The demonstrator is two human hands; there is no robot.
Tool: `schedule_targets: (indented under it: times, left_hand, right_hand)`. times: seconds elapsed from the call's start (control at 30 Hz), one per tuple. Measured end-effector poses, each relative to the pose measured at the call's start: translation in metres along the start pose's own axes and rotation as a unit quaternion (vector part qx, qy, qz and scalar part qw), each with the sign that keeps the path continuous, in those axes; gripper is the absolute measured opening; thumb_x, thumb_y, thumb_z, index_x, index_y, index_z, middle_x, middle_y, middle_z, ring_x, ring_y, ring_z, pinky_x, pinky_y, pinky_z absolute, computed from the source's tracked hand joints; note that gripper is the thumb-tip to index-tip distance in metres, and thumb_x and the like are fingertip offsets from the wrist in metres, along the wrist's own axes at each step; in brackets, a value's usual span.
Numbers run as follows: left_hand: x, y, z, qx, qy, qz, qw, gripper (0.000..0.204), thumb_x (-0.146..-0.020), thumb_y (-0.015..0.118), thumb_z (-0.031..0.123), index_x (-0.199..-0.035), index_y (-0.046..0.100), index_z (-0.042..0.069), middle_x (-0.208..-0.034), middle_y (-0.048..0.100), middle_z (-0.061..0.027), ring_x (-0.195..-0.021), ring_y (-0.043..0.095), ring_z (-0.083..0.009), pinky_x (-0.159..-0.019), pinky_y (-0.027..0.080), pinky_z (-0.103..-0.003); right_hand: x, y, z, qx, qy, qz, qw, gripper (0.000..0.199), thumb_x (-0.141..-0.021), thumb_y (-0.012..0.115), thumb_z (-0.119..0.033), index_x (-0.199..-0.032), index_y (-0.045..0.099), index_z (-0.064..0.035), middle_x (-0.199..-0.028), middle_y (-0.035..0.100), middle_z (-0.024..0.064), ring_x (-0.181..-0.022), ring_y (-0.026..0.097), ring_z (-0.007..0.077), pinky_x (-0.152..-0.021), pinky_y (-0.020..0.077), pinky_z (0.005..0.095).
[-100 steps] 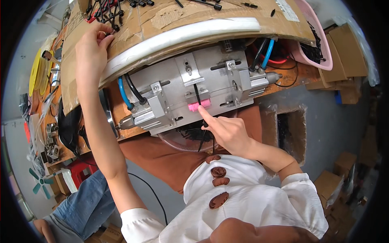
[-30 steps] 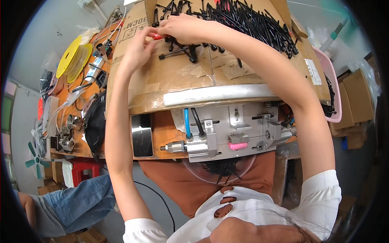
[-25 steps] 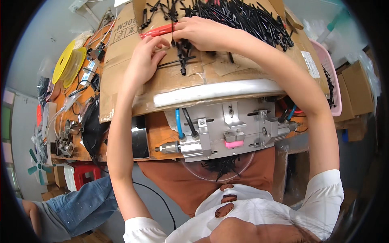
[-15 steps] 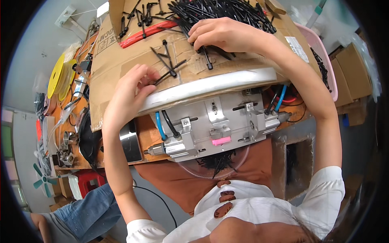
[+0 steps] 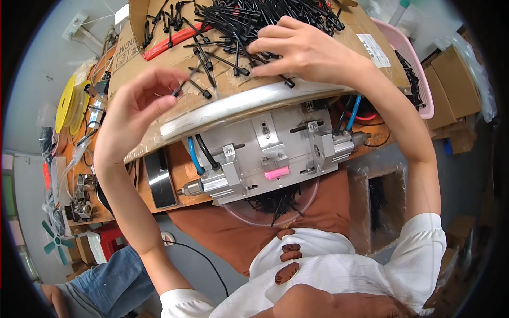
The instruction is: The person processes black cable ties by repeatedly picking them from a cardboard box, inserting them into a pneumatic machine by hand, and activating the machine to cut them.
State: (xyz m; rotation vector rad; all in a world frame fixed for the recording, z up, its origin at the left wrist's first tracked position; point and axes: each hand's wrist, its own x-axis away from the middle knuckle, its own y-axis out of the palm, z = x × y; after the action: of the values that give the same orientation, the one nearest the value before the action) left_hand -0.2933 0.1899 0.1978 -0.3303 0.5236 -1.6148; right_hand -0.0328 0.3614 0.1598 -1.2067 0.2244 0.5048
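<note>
My left hand (image 5: 132, 108), slightly blurred, is pinched over the cardboard's left side. Between its thumb and fingers is a slim black rod (image 5: 178, 90) with a thicker end. My right hand (image 5: 307, 53) is spread palm down at the near edge of a heap of similar black rods (image 5: 249, 21), fingers apart; what lies under its palm is hidden. Several loose rods with capped ends, one of them a black rod (image 5: 229, 63), lie scattered between my hands. Below them, a silver metal fixture (image 5: 275, 153) with a pink block (image 5: 277, 173) stands at the table's near edge.
A white padded bar (image 5: 249, 103) runs along the cardboard's (image 5: 124, 74) near edge. A red strip (image 5: 175, 42) lies left of the heap. At the right stands a pink basket (image 5: 427, 95); a phone (image 5: 160, 180) lies left of the fixture. A clear bowl (image 5: 313, 199) of black pieces sits below it.
My left hand has moved left with a rod. My right hand's fingers have spread, and more loose rods now lie between the hands, nearer to me. The whole view has shifted slightly.
</note>
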Motion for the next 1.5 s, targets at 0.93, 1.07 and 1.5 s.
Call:
schedule_targets:
  times: [0.93, 1.07, 1.5]
  left_hand:
    - [0.105, 0.262, -0.029, -0.343, 0.004, 0.15, 0.927, 0.069, -0.073, 0.068, -0.003, -0.137, 0.042, -0.002, -0.099, 0.053, -0.0122, -0.091, 0.048, -0.0295, -0.081, 0.042, -0.039]
    - [0.104, 0.25, -0.023, -0.373, 0.012, 0.138, 0.917, 0.066, -0.071, 0.059, -0.006, -0.135, 0.043, -0.006, -0.095, 0.051, -0.0112, -0.086, 0.049, -0.0256, -0.079, 0.045, -0.035]
    - [-0.053, 0.077, -0.023, -0.322, 0.019, 0.113, 0.94, 0.018, -0.079, 0.069, 0.013, -0.095, 0.066, 0.005, -0.074, 0.062, -0.0069, -0.065, 0.053, -0.0163, -0.063, 0.045, -0.031]
  right_hand:
    - [0.046, -0.065, -0.129, -0.404, 0.4, 0.326, 0.756, 0.025, -0.095, 0.056, -0.017, -0.107, 0.057, 0.0044, -0.1, 0.066, 0.0221, -0.081, 0.064, 0.0201, -0.055, 0.0482, 0.0218]
    - [0.056, -0.045, -0.184, -0.282, 0.433, 0.188, 0.835, 0.048, -0.074, 0.071, 0.007, -0.12, 0.059, 0.0028, -0.094, 0.067, 0.0138, -0.073, 0.064, 0.0151, -0.061, 0.0524, 0.025]
    - [0.052, 0.031, -0.253, -0.268, 0.414, 0.062, 0.868, 0.065, -0.071, 0.075, -0.003, -0.132, 0.051, 0.0001, -0.059, 0.047, 0.0041, -0.049, 0.048, 0.0173, -0.046, 0.0393, 0.0322]
